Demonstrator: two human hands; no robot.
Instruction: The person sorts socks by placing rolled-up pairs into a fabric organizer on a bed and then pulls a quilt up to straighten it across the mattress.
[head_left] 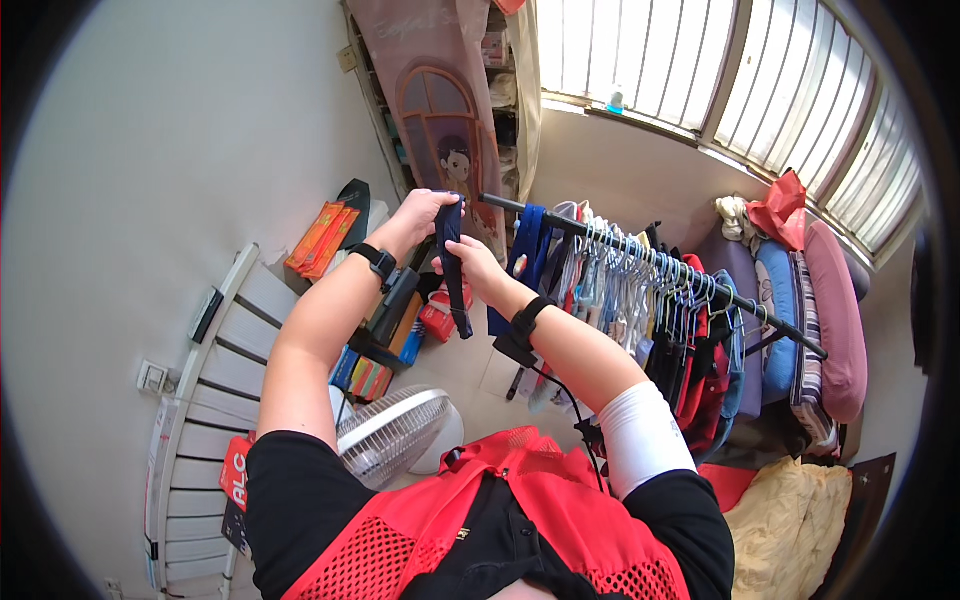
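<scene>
A long, narrow strip of dark navy cloth (454, 270), like a necktie or a strap, hangs down between my hands in front of the curtain. My left hand (430, 212) is closed on its upper end. Lower down, my right hand (474, 264) pinches the same strip near its middle, and the free end drops below. To the right of my hands is the near end of a dark clothes rail (497, 202). Blue cloth (530, 245) hangs over the rail there, beside many garments on hangers (620, 270).
A white fan (395, 435) stands below my left forearm, near stacked books and boxes (362, 372). A white radiator (215, 400) runs along the left wall. Behind hangs a printed curtain (430, 90). Cushions and bedding (835, 320) are piled at right under the barred window (640, 50).
</scene>
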